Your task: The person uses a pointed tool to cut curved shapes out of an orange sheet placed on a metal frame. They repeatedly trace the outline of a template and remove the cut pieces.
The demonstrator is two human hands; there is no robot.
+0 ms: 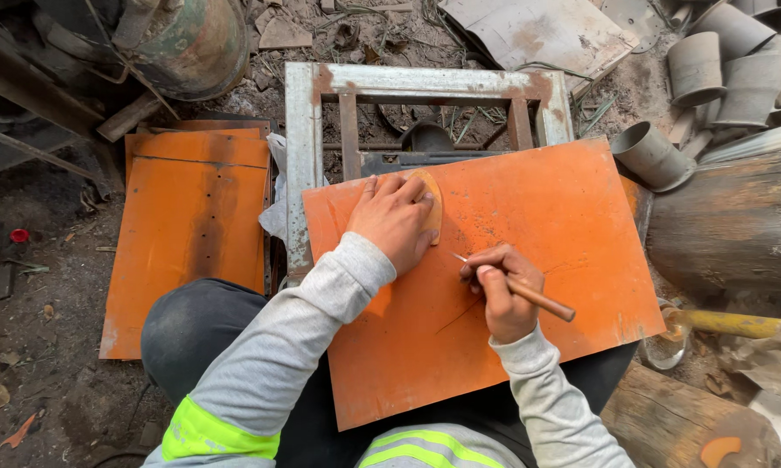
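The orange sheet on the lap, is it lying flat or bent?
Flat: the orange sheet lies spread across the lap and metal frame, with no visible fold.

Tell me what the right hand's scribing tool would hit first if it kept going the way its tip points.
The right hand aims the wooden-handled scriber up-left, its tip low over the orange sheet. Carried on, it would likely meet the oval template under the left hand; height is unclear.

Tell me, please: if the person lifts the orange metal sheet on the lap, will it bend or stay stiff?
The orange sheet looks thin and flat, so it probably flexes slightly when lifted by one edge. Its bare edges may be sharp. It likely slides easily off the metal frame.
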